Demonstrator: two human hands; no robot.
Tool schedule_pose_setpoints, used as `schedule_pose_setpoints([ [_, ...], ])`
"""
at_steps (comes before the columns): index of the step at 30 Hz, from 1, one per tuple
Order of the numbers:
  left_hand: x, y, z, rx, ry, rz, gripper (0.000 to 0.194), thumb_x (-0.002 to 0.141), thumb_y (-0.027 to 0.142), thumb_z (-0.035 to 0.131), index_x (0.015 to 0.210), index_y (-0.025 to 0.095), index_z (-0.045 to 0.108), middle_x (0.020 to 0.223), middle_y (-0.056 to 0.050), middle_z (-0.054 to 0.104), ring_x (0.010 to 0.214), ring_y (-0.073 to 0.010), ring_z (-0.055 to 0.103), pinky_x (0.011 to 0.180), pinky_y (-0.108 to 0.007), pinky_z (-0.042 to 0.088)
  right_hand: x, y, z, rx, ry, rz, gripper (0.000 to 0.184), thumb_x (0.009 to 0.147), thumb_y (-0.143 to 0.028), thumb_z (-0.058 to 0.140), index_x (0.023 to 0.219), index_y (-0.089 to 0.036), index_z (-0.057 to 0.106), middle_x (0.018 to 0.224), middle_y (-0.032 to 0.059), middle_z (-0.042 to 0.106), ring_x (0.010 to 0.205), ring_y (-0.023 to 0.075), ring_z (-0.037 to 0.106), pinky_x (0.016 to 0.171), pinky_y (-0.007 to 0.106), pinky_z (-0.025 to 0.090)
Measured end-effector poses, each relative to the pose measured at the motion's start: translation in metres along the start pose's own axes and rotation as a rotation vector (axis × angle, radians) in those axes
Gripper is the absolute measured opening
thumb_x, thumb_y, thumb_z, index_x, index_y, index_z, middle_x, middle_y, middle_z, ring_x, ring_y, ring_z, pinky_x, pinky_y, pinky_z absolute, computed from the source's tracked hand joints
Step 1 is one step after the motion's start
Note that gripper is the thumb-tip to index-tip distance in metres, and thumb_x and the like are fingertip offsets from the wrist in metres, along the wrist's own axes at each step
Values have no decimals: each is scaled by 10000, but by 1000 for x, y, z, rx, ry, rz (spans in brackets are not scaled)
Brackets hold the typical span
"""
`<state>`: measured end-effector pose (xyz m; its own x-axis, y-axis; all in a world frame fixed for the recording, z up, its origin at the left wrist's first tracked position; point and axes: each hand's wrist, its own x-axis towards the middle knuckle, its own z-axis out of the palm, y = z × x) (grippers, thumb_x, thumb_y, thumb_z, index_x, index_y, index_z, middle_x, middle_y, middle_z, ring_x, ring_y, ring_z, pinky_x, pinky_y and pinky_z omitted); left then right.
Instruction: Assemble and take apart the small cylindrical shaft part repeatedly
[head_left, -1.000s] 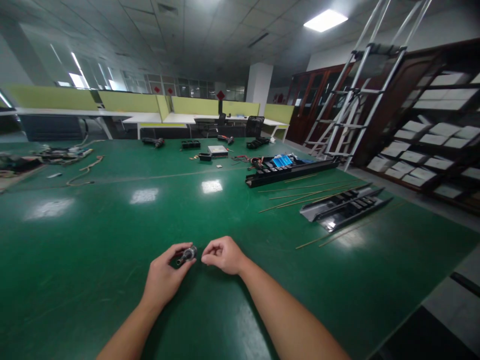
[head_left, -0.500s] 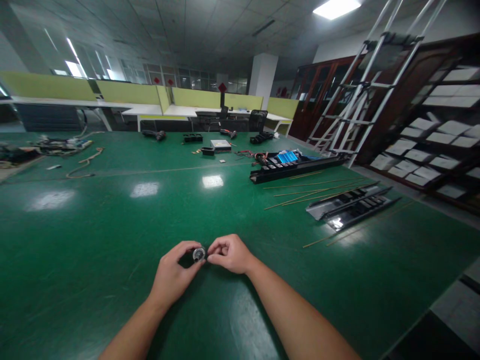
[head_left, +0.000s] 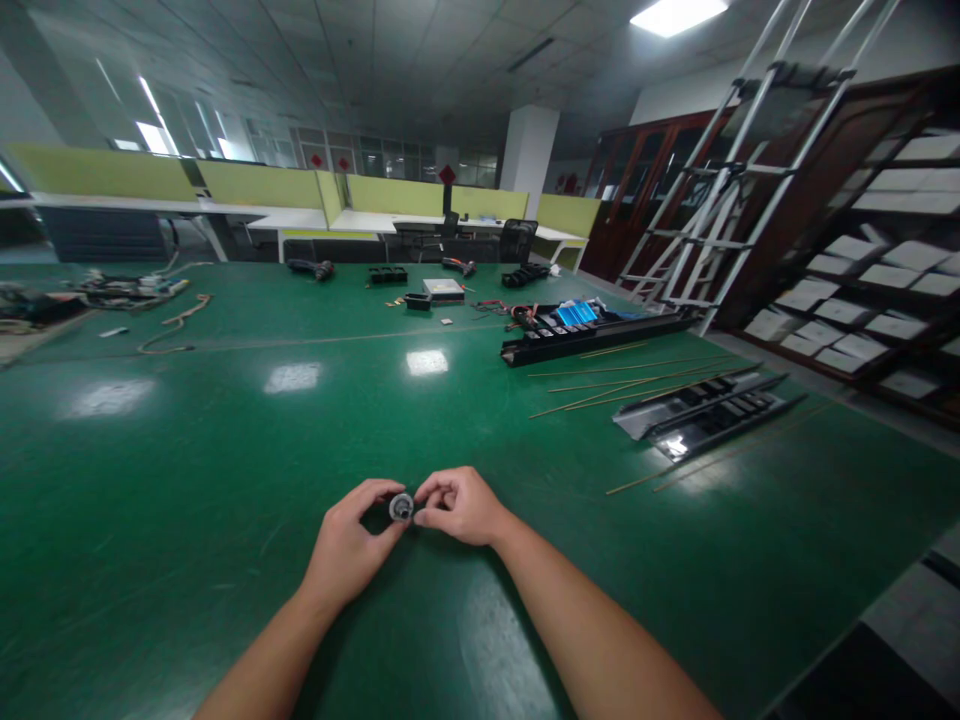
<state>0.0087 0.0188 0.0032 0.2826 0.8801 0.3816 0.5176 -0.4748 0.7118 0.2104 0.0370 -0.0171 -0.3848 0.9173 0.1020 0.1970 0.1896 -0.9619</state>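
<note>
Between the thumb and fingers of my left hand is a small round grey metal part with a dark centre. Its round end faces me, and it is held just above the green table. My right hand is closed in a pinch at the part's right side, thumb and index fingertips very near its rim. Whether those fingertips touch the part or hold something tiny, I cannot tell.
To the right lie thin brass-coloured rods, black metal channels and a long black rail beside a blue piece. Farther back are power tools and a white-topped box. Circuit boards and a cord lie left.
The part has turned so its round end faces me, where its stem pointed down-left before. Both hands have shifted slightly right in view, and my right fingertips are closer to the part.
</note>
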Motion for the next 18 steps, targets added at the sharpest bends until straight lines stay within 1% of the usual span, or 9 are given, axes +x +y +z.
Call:
schedule_pose_setpoints([
  [4, 1, 2, 0, -11, -12, 7, 191, 811, 283, 677, 995, 238, 645, 1012, -14, 659, 958, -183, 614, 862, -299, 480, 0, 0, 0, 0, -3, -5, 267, 717, -320, 740, 890, -121, 705, 655, 25, 653, 501, 81, 457, 489, 204, 335],
  [11, 0, 2, -1, -22, -16, -11, 209, 801, 292, 700, 996, 241, 648, 992, -1, 662, 926, -167, 615, 830, -283, 481, 0, -4, -1, 23, -3, -13, 279, 695, -316, 764, 867, -107, 700, 632, 14, 632, 479, 67, 425, 464, 193, 298],
  [18, 1, 6, -3, -52, -45, 24, 240, 817, 323, 700, 1045, 262, 660, 1001, -4, 660, 918, -163, 615, 829, -275, 478, 0, 1, 0, -30, 27, -53, 275, 707, -349, 762, 857, -125, 710, 683, 31, 656, 567, 105, 523, 534, 213, 376],
])
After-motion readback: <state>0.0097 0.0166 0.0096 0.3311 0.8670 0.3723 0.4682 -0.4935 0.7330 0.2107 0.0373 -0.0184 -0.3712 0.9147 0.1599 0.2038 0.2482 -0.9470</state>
